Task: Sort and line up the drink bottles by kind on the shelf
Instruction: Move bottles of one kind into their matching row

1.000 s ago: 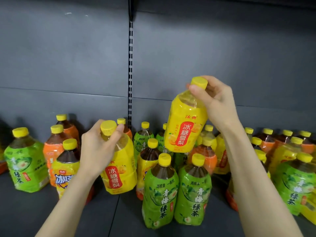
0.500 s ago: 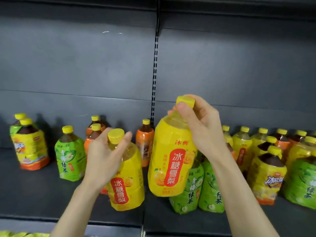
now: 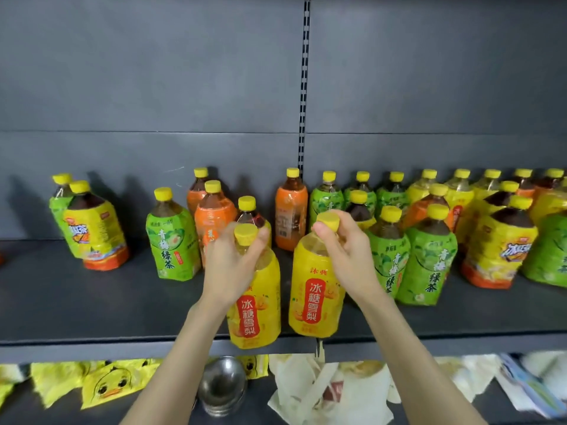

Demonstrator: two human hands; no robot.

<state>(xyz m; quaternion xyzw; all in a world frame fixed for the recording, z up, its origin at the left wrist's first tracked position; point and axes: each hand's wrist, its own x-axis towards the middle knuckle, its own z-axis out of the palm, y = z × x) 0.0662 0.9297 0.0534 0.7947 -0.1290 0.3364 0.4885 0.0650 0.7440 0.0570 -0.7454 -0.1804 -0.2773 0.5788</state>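
Two yellow pear-drink bottles with red labels are side by side at the front of the dark shelf (image 3: 92, 308). My left hand (image 3: 228, 265) grips the neck of the left bottle (image 3: 256, 314), whose base overhangs the shelf's front edge. My right hand (image 3: 343, 250) holds the right bottle (image 3: 314, 299) by its neck and yellow cap; whether its base touches the shelf I cannot tell. Behind them stand mixed green-tea bottles (image 3: 171, 246), orange bottles (image 3: 290, 216) and yellow iced-tea bottles (image 3: 95, 231).
A crowd of mixed bottles (image 3: 497, 240) fills the right side of the shelf. A slotted upright (image 3: 303, 87) runs up the back panel. Below the shelf lie yellow duck packets (image 3: 104, 384), a steel bowl (image 3: 222, 384) and white paper bags (image 3: 337, 391).
Both hands have lowered their yellow pear bottles to the shelf front, the right one from high up. My view has pulled back and down, showing the lower shelf.
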